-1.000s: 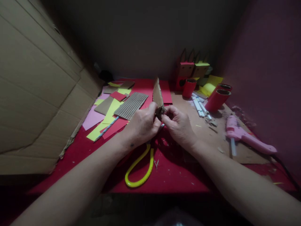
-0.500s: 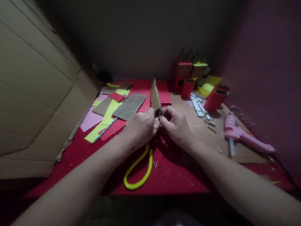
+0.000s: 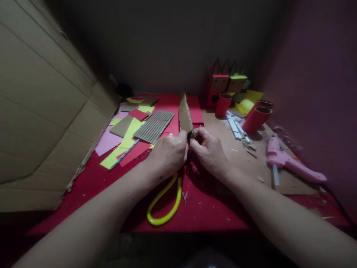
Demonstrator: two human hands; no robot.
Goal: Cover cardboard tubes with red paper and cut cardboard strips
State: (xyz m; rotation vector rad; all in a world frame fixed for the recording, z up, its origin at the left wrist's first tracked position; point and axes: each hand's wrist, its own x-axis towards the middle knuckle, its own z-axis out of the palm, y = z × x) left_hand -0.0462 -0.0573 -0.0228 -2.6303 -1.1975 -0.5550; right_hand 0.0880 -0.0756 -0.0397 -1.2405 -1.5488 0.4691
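A narrow piece of cardboard (image 3: 185, 113) stands on edge in the middle, held at its near end. My left hand (image 3: 173, 150) is closed around its lower left side. Against the near right corner, my right hand (image 3: 208, 149) pinches the frayed edge between thumb and fingers. Exactly what lies in that pinch is partly hidden. Below my left hand, a yellow looped handle (image 3: 164, 219) rests on the red cloth; the rest of that tool is hidden. Just left of my hands lies a corrugated cardboard piece (image 3: 154, 126) with a striped straw (image 3: 124, 154) beneath it.
Coloured paper scraps (image 3: 110, 141) spread at the left, beside a large cardboard panel (image 3: 41, 111). To the right are a pink glue gun (image 3: 290, 163), white markers (image 3: 233, 126), red tubes (image 3: 256, 120) and a red box figure (image 3: 219, 82). A brown cardboard sheet (image 3: 242, 169) lies under them.
Both hands have shifted slightly at the cardboard's near end, and my left fingers have curled in more. The cardboard's face is turned a little more toward me.
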